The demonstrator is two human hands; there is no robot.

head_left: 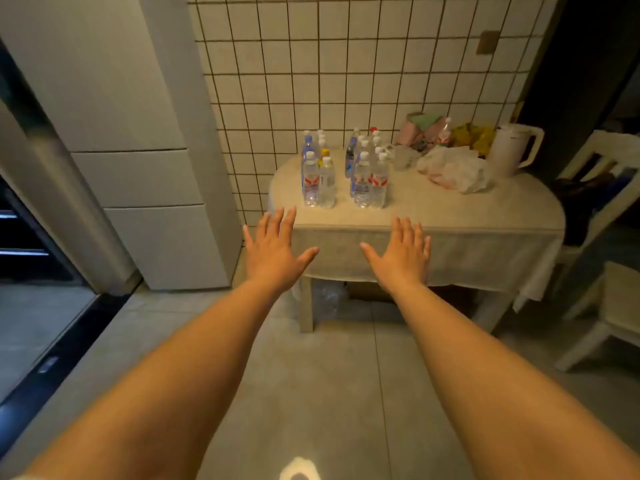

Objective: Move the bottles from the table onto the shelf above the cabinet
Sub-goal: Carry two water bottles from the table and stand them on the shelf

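Several clear plastic water bottles stand in two clusters on the cloth-covered table (450, 216): a left cluster (317, 174) and a right cluster (369, 174), most with white caps and red or blue labels. My left hand (275, 247) and my right hand (401, 252) are stretched forward, palms down, fingers straight and spread, in front of the table's near edge. Neither hand touches or holds anything. No shelf is in view.
A white kettle (512, 150), a crumpled plastic bag (453, 169), glass cups (403, 157) and packets sit at the table's back right. A tall pale cabinet (149, 178) stands to the left, against the tiled wall. A white chair (609, 306) is on the right.
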